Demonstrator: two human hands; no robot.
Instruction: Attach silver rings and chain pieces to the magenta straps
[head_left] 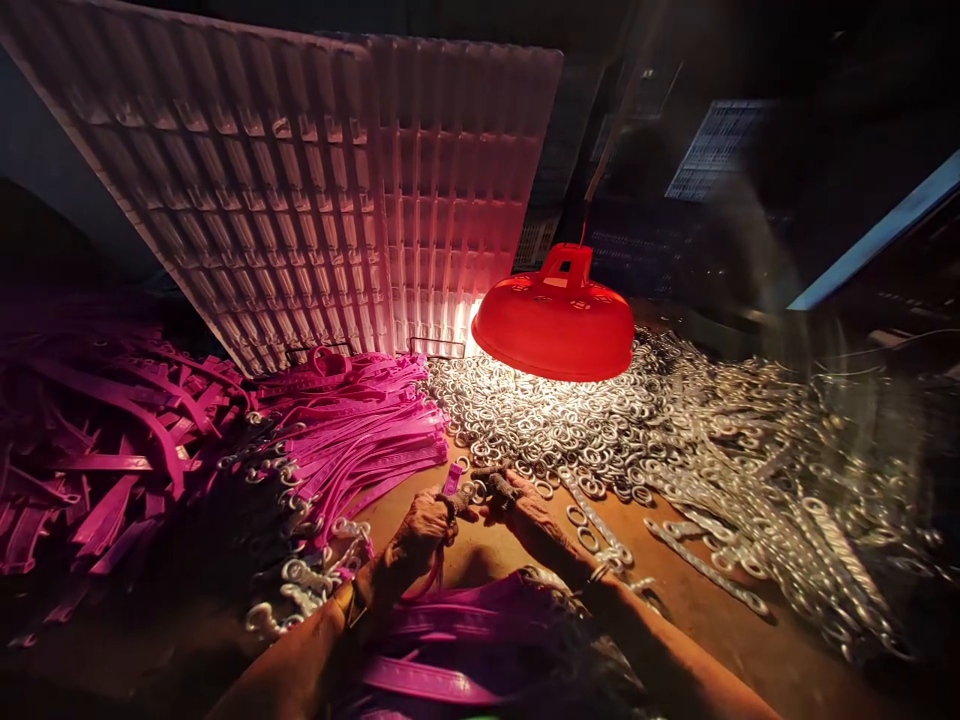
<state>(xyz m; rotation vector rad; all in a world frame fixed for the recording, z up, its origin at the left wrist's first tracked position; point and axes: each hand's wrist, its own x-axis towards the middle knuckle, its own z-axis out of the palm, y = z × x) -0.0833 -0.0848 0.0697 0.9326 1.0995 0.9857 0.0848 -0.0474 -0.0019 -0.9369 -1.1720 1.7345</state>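
- Magenta strap (pixel 453 478): pinched in the left hand (pixel 427 522), its end standing up beyond the closed fingers; small metal rings (pixel 475 490) sit between the two hands, just beside this end.
- Right hand (pixel 517 500): fingers narrow and curled, reaching the rings from the other side; whether they grip a ring cannot be told.
- Dark wrappings (pixel 454 507): on fingers of both hands; a band (pixel 350 603) circles the left wrist.
- Beyond the hands: a heap of loose rings (pixel 555 440) under a red lamp (pixel 555 330); ribbed panels (pixel 300 200) stand farther back, to the left.
- Left of the hands: a stacked bundle of straps (pixel 390 415); a looser strap heap (pixel 97 430) lies well apart.
- Right of the hands: ring-ended metallic strips (pixel 817 520), piled on the brown tabletop (pixel 637 545).
- Nearer the body than the hands: more magenta straps (pixel 442 640), between the forearms.
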